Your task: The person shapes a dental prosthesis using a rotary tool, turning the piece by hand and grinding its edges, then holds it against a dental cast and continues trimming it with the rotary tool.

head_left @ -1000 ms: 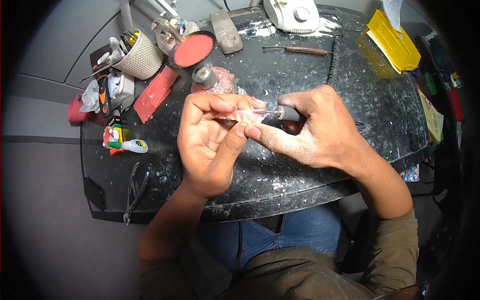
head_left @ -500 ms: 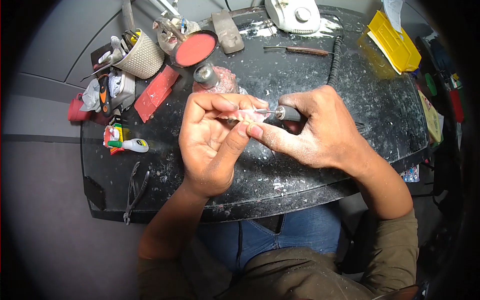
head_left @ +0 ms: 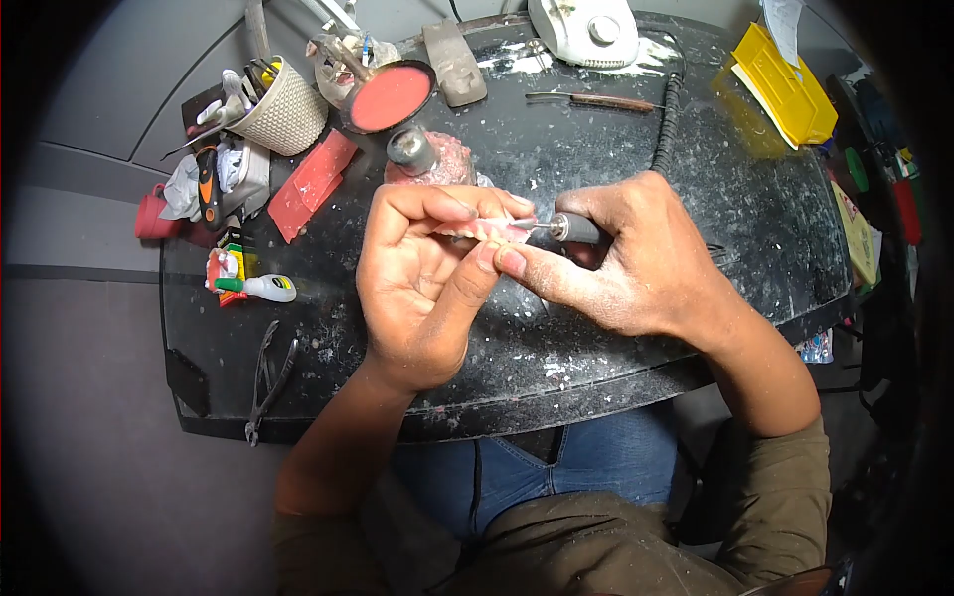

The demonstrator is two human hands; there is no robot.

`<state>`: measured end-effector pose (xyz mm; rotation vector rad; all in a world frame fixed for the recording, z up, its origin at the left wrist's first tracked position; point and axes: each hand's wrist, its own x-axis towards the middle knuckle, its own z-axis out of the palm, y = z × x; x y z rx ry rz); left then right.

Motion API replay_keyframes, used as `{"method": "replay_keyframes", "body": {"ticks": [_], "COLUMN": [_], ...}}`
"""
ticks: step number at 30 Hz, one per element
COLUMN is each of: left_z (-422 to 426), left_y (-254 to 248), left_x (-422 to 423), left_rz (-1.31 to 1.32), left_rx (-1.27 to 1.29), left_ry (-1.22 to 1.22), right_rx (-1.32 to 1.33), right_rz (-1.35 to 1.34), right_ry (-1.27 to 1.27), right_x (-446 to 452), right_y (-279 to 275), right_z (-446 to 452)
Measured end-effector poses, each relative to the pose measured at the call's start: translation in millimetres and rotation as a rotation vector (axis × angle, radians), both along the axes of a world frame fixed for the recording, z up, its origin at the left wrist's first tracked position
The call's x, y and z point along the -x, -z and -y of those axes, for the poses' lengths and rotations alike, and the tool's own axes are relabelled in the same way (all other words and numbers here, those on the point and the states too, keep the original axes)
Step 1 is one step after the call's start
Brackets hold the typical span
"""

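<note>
Between the thumb and fingers of my left hand is a pink denture with a row of pale teeth. My right hand grips a dark rotary handpiece, its metal bit reaching left to the denture's right end. The tip's exact contact is too small to make out. Both thumbs touch or nearly touch just below the denture. Pale dust coats my right thumb and fingers.
On the black table lie pliers, a glue bottle, pink sheets and a thin tool. Behind stand a woven cup, a round pink-filled pan, a white control unit and a yellow tray.
The denture has tilted slightly in my left fingers, showing more of its teeth. The handpiece and both thumbs have shifted very slightly.
</note>
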<state>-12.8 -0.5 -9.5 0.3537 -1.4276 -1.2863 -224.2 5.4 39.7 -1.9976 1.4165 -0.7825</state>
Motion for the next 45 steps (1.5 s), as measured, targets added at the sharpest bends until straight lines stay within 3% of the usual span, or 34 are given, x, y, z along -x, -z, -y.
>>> {"method": "replay_keyframes", "body": {"ticks": [13, 15, 19, 29, 45], "left_z": [-0.8, -4.9, 0.3, 0.3, -1.9], "left_y": [-3.6, -6.8, -2.9, -0.3, -1.8], "left_x": [-0.7, 0.8, -1.7, -0.1, 0.9], "left_rz": [0.081, 0.074, 0.083, -0.004, -0.003], "left_rx": [0.098, 0.003, 0.083, -0.001, -0.037], "left_ry": [-0.049, -0.068, -0.044, 0.019, 0.020], "right_rx": [0.009, -0.023, -0.031, 0.078, -0.062], "right_rz": [0.000, -0.011, -0.027, 0.057, 0.040], "right_ry": [-0.011, -0.005, 0.007, -0.053, -0.017], "right_x": [1.6, 1.8, 2.6, 0.2, -0.4], "right_y": [0.6, -2.6, -8.2, 2.6, -7.2], "right_z": [0.1, 0.6, 1.2, -3.0, -1.1]}}
